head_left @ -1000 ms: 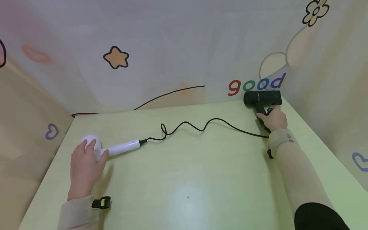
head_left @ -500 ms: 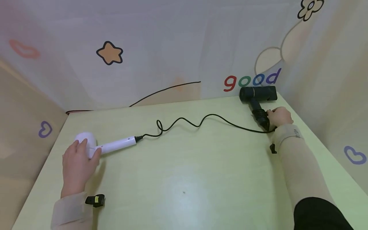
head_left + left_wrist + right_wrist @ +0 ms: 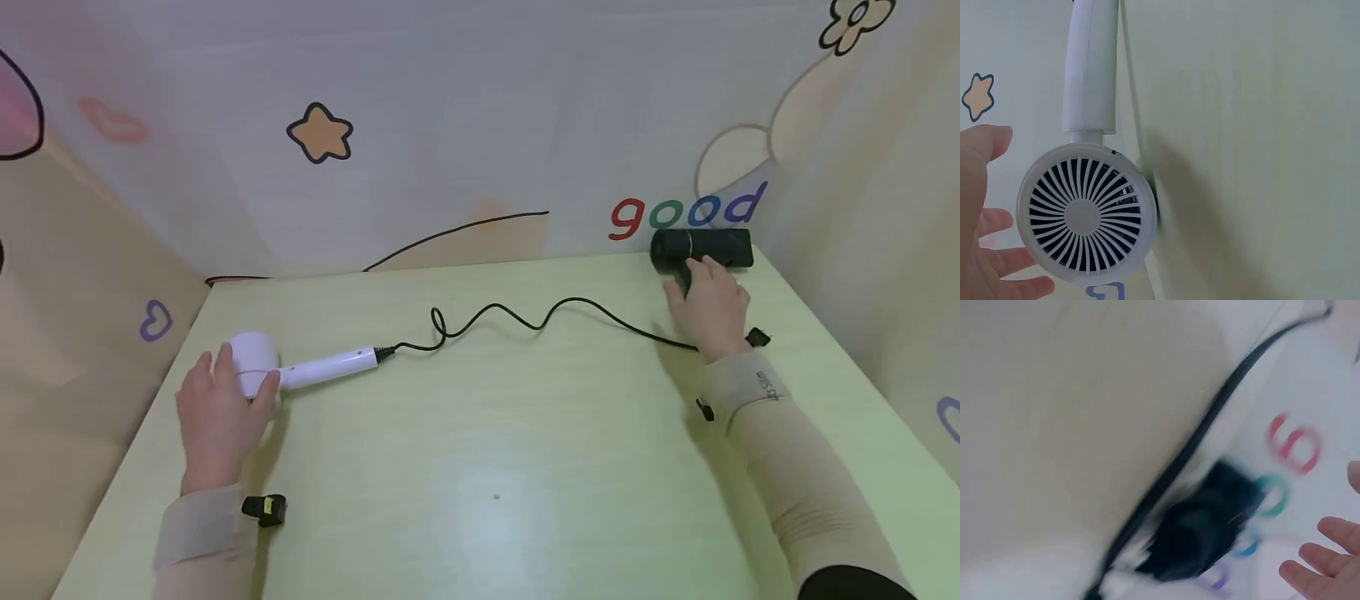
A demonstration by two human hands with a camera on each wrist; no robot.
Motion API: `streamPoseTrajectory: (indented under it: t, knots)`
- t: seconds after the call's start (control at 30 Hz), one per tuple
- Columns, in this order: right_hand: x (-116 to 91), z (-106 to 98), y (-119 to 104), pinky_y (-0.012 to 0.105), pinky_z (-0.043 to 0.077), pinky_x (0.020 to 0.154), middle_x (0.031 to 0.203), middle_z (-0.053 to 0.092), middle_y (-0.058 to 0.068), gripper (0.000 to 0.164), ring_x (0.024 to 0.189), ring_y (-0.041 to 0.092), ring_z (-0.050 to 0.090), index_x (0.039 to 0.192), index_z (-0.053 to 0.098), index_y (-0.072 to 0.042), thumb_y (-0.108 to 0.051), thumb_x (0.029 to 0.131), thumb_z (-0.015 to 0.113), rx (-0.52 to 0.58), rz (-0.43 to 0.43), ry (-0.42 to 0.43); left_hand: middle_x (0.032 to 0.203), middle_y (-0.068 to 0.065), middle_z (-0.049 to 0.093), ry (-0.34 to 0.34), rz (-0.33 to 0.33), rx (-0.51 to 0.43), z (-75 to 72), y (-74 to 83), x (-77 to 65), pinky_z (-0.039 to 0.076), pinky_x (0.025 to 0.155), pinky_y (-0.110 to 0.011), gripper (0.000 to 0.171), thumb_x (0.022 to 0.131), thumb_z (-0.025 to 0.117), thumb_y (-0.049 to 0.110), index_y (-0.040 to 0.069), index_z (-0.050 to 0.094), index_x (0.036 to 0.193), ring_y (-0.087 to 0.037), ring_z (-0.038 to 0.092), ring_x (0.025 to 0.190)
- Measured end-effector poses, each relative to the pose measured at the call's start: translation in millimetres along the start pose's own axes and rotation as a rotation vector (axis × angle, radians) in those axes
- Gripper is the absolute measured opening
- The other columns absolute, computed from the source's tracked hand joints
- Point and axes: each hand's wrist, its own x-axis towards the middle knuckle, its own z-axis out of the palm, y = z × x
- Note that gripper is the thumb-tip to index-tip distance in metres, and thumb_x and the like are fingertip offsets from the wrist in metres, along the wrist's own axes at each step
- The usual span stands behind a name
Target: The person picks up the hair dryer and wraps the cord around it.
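Observation:
A white hair dryer (image 3: 330, 369) lies at the left of the table with its round head (image 3: 253, 358) beside my left hand (image 3: 221, 421). In the left wrist view, its slatted vent (image 3: 1083, 217) faces the camera, and my left fingers (image 3: 1013, 259) are spread at the head's edge; firm contact cannot be told. At the far right lies a black hair dryer (image 3: 705, 248), blurred in the right wrist view. My right hand (image 3: 708, 308) is over its handle with fingers loosely extended, hiding most of that handle. My right fingertips (image 3: 1310, 556) are spread and hold nothing visible.
A black cord (image 3: 517, 321) runs in waves from the white dryer toward my right wrist. Right of that wrist lies a small black piece (image 3: 758, 337), perhaps the cord's end. A printed cloth (image 3: 450, 125) backs the pale table (image 3: 465, 433).
My right hand has gone from beside the black dryer's handle to over it, its fingers loosening. The small black piece now shows to its right. My left hand stays by the white dryer.

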Motion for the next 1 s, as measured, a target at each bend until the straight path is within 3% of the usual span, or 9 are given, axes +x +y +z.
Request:
streamPoseTrajectory:
  t: [0.2, 0.37, 0.5, 1.0]
  knots:
    - [-14.3, 11.6, -55.3, 0.067, 0.016, 0.107, 0.149, 0.031, 0.025, 0.062, 0.136, 0.044, 0.027, 0.142, 0.037, 0.001, -0.042, 0.098, 0.041, 0.041, -0.194, 0.054, 0.139, -0.040, 0.030, -0.025, -0.040, -0.009, -3.1, 1.2, 2.4, 0.021, 0.100, -0.068, 0.076, 0.092, 0.054, 0.039, -0.009, 0.024, 0.144, -0.055, 0.029, 0.127]
    - [-24.4, 24.1, -100.8, 0.064, 0.018, 0.108, 0.149, 0.032, 0.023, 0.058, 0.136, 0.042, 0.030, 0.141, 0.039, 0.000, -0.038, 0.097, 0.047, 0.087, -0.293, 0.019, 0.139, -0.040, 0.031, -0.029, -0.060, 0.004, -6.8, -2.6, 2.4, 0.022, 0.100, -0.067, 0.076, 0.092, 0.054, 0.039, -0.009, 0.025, 0.144, -0.055, 0.030, 0.126]
    - [-29.8, 35.5, -131.5, 0.063, 0.018, 0.109, 0.150, 0.033, 0.021, 0.058, 0.138, 0.039, 0.029, 0.141, 0.040, -0.001, -0.037, 0.096, 0.049, 0.102, -0.342, -0.020, 0.139, -0.040, 0.031, -0.033, -0.076, 0.005, -10.5, -7.0, 1.3, 0.022, 0.100, -0.067, 0.077, 0.092, 0.054, 0.040, -0.008, 0.024, 0.144, -0.055, 0.030, 0.127]
    - [-44.7, 67.3, -207.4, 0.057, 0.025, 0.109, 0.148, 0.037, 0.016, 0.057, 0.138, 0.031, 0.034, 0.139, 0.045, -0.004, -0.041, 0.096, 0.049, 0.136, -0.500, -0.076, 0.144, -0.037, 0.026, -0.069, -0.133, -0.029, -15.8, -8.3, 6.8, 0.018, 0.105, -0.067, 0.079, 0.093, 0.051, 0.043, -0.006, 0.021, 0.147, -0.053, 0.025, 0.132]
